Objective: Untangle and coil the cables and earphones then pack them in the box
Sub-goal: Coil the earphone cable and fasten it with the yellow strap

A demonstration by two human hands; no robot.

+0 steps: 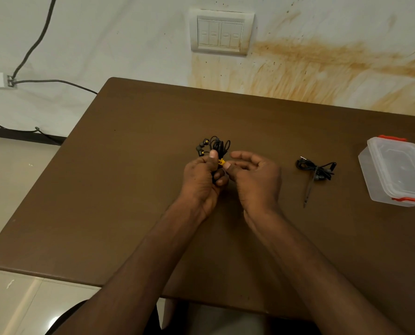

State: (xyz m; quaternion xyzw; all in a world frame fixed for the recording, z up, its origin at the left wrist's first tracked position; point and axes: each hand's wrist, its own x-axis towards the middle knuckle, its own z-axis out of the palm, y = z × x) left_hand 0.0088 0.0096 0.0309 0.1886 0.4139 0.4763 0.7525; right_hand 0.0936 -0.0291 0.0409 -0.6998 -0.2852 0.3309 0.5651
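Our left hand (203, 176) grips the coiled black-and-yellow earphones (213, 147); our right hand (253, 176) pinches their yellow clip (221, 162). Right of it lie black earphones (316, 169), then the lidded box (397, 171)

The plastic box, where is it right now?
In the head view the plastic box sits lid-on at the table's far right edge, just right of the black bundled earphones lying there.

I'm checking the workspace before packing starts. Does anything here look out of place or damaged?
Yes: brown streaky stains run across the wall beneath the switch plate. On the table nothing looks spilled or broken.
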